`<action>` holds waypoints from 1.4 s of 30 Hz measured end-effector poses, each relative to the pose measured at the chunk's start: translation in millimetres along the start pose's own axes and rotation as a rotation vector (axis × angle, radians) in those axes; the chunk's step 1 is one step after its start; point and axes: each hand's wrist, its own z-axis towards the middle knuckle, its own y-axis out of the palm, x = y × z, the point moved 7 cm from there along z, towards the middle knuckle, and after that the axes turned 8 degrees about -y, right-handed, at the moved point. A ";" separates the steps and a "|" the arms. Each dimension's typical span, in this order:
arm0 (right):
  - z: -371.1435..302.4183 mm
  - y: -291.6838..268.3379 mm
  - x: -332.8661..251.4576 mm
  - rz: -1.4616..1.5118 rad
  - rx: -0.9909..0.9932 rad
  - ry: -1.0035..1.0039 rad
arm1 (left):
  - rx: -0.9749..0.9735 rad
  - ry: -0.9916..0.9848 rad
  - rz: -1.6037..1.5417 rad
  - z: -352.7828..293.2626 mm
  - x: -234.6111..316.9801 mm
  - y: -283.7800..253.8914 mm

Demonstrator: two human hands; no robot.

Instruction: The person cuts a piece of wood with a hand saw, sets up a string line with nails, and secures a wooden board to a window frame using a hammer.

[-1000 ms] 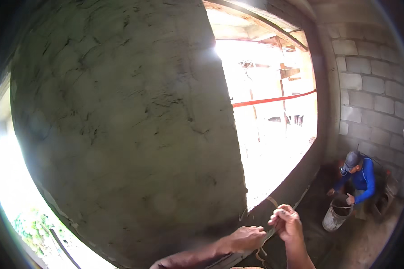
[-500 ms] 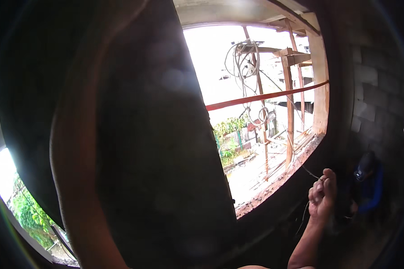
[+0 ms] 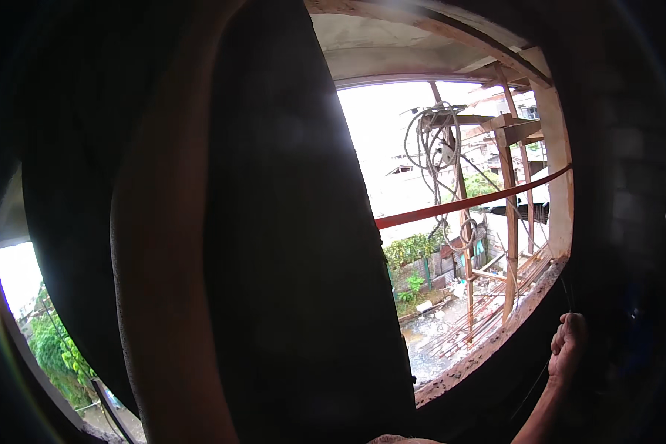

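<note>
My right hand (image 3: 566, 348) is raised at the lower right, closed in a fist around a thin cord or wire (image 3: 567, 292). The cord runs up from the fist toward the window sill, and a faint length hangs below the hand. My left forearm (image 3: 166, 296) stretches upward along the left side, in front of a dark wall section (image 3: 296, 244). The left hand itself lies beyond the top of the picture.
A window opening (image 3: 488, 337) with a rough sill shows wooden posts (image 3: 509, 222) outside. A red band (image 3: 473, 201) crosses it, and coiled grey cable (image 3: 422, 148) hangs beyond. Another opening with greenery (image 3: 55, 348) is at far left. A dim blue shape is at right.
The window scene has shifted right and down in the picture. My right hand, still closed on the cord, appears slightly lower and farther right. The person at the right has faded into shadow.
</note>
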 end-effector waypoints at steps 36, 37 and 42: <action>102.0 162.8 96.8 0.052 -0.685 0.393 | -0.555 -0.045 0.255 91.4 -13.4 227.4; 100.7 157.9 98.8 0.051 -0.684 0.394 | -0.568 -0.051 0.251 89.5 -14.3 228.3; 92.9 128.2 101.5 -0.002 -0.611 0.389 | -0.610 -0.074 0.251 89.0 -14.7 231.3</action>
